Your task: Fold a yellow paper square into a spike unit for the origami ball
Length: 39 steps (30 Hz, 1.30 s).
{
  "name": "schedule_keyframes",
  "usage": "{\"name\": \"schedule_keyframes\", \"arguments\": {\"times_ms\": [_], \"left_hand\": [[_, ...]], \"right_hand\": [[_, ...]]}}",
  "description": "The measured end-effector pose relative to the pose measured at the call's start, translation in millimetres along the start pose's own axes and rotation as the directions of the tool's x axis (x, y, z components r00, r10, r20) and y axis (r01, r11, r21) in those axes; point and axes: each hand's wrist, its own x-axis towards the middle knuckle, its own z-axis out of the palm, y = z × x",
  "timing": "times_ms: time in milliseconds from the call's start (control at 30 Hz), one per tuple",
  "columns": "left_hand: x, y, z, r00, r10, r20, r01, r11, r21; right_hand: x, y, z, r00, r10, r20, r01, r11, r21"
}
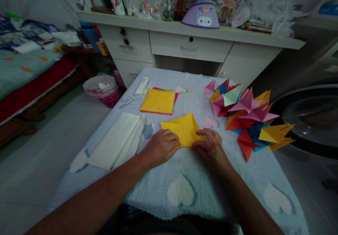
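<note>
A creased sheet of yellow origami paper [185,129] lies in front of me, its far corners raised off the cloth. The near left corner is pinched by my left hand [165,143], fingers curled and partly hiding the edge. On the near right side, my right hand [210,143] grips the sheet between thumb and fingers. Just beyond it sits a stack of square coloured paper [158,101], yellow on top with red and green edges showing. To the right is a pile of folded paper cranes [248,105] in pink, red, orange, blue and yellow.
A light blue cloth with hearts covers the table [182,189]. Folded white paper [116,140] lies at left, near a small white box [142,86]. Behind stands a white desk [169,46] crowded with bottles and glasses. A pink bin [111,97] is on the floor.
</note>
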Motion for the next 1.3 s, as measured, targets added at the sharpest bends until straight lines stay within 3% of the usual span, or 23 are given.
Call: {"name": "schedule_keyframes", "arguments": {"times_ms": [333, 600, 1033, 1300], "left_hand": [[2, 4, -8.7, 0.973, -0.231, 0.01, 0.229, 0.96, -0.158], [-1, 2, 0.7, 0.898, -0.438, -0.039, 0.412, 0.871, -0.267], [1, 3, 5.1, 0.896, -0.431, -0.108, 0.412, 0.897, -0.159], [-1, -1, 7.2, 0.959, -0.261, -0.107, 0.246, 0.96, -0.133]], "right_hand": [[2, -7, -11, 0.986, 0.146, 0.084, -0.15, 0.988, 0.047], [4, -9, -10, 0.971, 0.213, 0.112, -0.216, 0.976, 0.018], [3, -8, -8, 0.949, 0.307, 0.079, -0.307, 0.952, -0.014], [3, -5, -4, 0.94, 0.338, 0.039, -0.336, 0.941, -0.037]]}}
